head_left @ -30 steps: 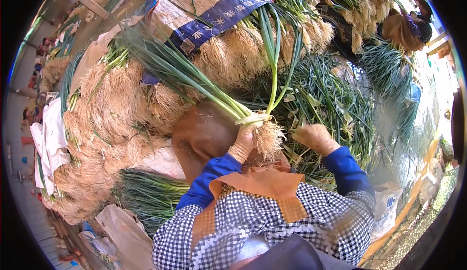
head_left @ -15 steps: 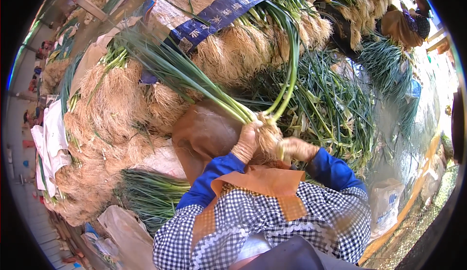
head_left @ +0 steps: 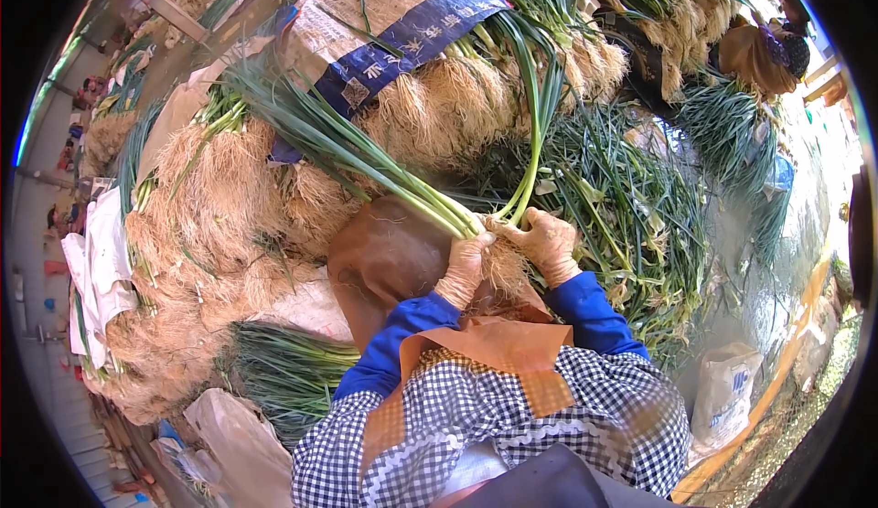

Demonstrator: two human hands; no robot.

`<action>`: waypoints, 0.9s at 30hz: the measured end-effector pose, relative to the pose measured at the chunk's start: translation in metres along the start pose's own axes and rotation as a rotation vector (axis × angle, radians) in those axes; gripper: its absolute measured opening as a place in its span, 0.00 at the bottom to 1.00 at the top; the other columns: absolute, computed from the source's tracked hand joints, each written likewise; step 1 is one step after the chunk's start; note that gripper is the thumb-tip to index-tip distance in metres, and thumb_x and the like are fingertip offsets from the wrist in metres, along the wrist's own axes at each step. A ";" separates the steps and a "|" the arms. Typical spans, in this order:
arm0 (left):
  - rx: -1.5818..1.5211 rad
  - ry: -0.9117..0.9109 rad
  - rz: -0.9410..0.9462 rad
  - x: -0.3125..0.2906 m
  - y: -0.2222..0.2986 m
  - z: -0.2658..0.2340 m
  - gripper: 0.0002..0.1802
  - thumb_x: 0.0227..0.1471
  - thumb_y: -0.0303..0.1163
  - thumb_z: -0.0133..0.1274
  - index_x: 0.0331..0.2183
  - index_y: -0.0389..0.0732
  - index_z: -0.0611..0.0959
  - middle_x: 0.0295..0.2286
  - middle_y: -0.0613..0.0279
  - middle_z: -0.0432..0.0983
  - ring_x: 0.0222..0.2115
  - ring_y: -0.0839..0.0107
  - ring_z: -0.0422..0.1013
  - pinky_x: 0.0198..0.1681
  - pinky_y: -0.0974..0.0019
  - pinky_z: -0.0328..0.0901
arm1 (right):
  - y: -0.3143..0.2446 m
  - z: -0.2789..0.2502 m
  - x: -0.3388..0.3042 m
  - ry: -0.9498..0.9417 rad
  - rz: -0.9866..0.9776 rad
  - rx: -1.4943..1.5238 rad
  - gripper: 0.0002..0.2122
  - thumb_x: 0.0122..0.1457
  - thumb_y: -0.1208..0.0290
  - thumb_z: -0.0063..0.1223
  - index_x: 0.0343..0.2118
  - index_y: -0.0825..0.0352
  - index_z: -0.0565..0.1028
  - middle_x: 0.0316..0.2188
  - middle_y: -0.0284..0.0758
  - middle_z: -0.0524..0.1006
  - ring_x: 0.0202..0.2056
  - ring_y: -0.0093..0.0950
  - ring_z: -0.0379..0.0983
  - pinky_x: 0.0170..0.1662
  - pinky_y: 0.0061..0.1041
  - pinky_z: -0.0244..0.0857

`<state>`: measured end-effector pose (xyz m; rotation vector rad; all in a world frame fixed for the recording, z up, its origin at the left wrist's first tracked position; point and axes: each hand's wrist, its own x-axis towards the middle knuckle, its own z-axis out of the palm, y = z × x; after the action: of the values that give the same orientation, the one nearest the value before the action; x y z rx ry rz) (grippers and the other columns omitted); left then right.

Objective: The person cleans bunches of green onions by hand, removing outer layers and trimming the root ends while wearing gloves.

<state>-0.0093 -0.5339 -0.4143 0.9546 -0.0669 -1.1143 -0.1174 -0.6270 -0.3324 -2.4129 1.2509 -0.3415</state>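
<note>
Above my lap I hold green onions [head_left: 402, 183] with long green leaves and pale shaggy roots [head_left: 506, 272]. My left hand [head_left: 465, 266] is closed around the white lower stems, whose leaves fan to the upper left. Beside it, my right hand [head_left: 549, 241] is closed at the stem base, its thumb and fingers pinching near the roots. From between the hands a second group of stalks [head_left: 528, 174] rises and leans to the right. A brown apron [head_left: 384, 247] covers my knee beneath.
Bundled onions with hanging roots [head_left: 439, 96] lie ahead under a printed sack [head_left: 375, 5]. More root bundles [head_left: 201, 197] are at left. Loose leaves [head_left: 631, 206] pile up at right. Near my left elbow lies a leaf bunch [head_left: 283, 366]. A white bag [head_left: 727, 389] stands at right; another person [head_left: 764, 55] sits far right.
My right hand, blurred and lower beside the roots before, has come up to the stem base and pinches there. The left hand keeps its hold with little movement.
</note>
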 end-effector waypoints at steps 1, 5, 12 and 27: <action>-0.001 0.003 -0.003 -0.002 -0.001 0.001 0.17 0.40 0.12 0.46 0.35 0.37 0.74 0.31 0.66 0.70 0.32 0.72 0.69 0.40 0.71 0.67 | 0.004 0.004 -0.001 0.100 -0.071 0.018 0.21 0.37 0.49 0.64 0.18 0.63 0.70 0.14 0.34 0.71 0.18 0.32 0.70 0.21 0.28 0.62; -0.033 -0.059 0.076 0.003 -0.007 -0.003 0.12 0.41 0.16 0.50 0.34 0.36 0.76 0.30 0.66 0.71 0.31 0.74 0.69 0.37 0.72 0.66 | 0.015 0.020 0.006 0.275 -0.450 0.303 0.11 0.41 0.65 0.63 0.23 0.64 0.72 0.20 0.35 0.71 0.22 0.33 0.70 0.26 0.29 0.64; -0.074 0.028 -0.045 0.012 -0.015 -0.010 0.11 0.41 0.19 0.52 0.32 0.35 0.77 0.30 0.65 0.72 0.29 0.75 0.70 0.32 0.72 0.66 | 0.021 0.028 -0.043 -0.325 -0.399 0.535 0.09 0.51 0.64 0.54 0.21 0.64 0.75 0.20 0.35 0.74 0.23 0.33 0.72 0.29 0.28 0.66; -0.041 -0.432 -0.363 -0.004 0.019 -0.008 0.23 0.47 0.23 0.50 0.47 0.34 0.69 0.35 0.57 0.73 0.34 0.68 0.72 0.40 0.65 0.68 | 0.011 0.025 0.003 -0.339 0.117 1.212 0.15 0.60 0.68 0.43 0.49 0.64 0.67 0.32 0.37 0.74 0.31 0.26 0.72 0.38 0.25 0.66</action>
<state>0.0068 -0.5239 -0.4054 0.6890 -0.2278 -1.6408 -0.1139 -0.6297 -0.3596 -1.2739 0.6771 -0.4502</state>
